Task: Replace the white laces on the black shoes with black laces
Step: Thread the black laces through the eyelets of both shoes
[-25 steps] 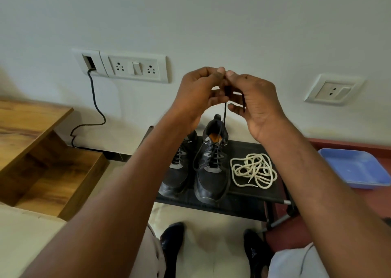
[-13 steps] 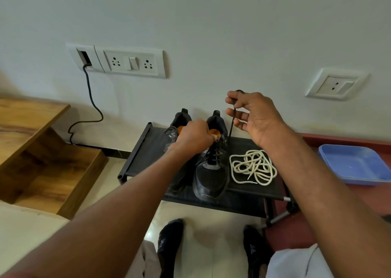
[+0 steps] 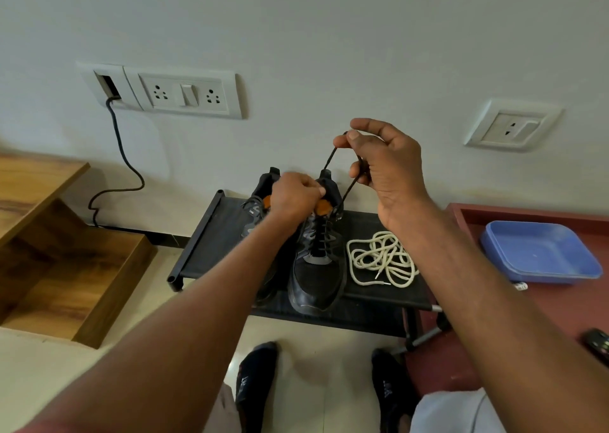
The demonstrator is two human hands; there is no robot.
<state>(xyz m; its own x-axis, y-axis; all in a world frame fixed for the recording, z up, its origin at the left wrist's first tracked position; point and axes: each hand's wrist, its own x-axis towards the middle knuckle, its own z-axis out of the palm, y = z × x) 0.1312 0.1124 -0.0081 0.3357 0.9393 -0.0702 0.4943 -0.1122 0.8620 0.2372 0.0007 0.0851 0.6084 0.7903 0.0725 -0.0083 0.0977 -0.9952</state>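
**Lace loop held up over the shoe**

Since half a second ago, the right hand [image 3: 385,165] has lifted a little and now pinches a loop of the black lace [image 3: 342,189] between thumb and fingers. The left hand [image 3: 296,198] stays curled at the top of the right black shoe [image 3: 316,274], fingers pinched together there. The white laces [image 3: 379,258] lie in a pile at 3 o'clock from that shoe, on the black rack [image 3: 204,238]. The other black shoe [image 3: 260,198] sits at 9 o'clock, partly hidden.
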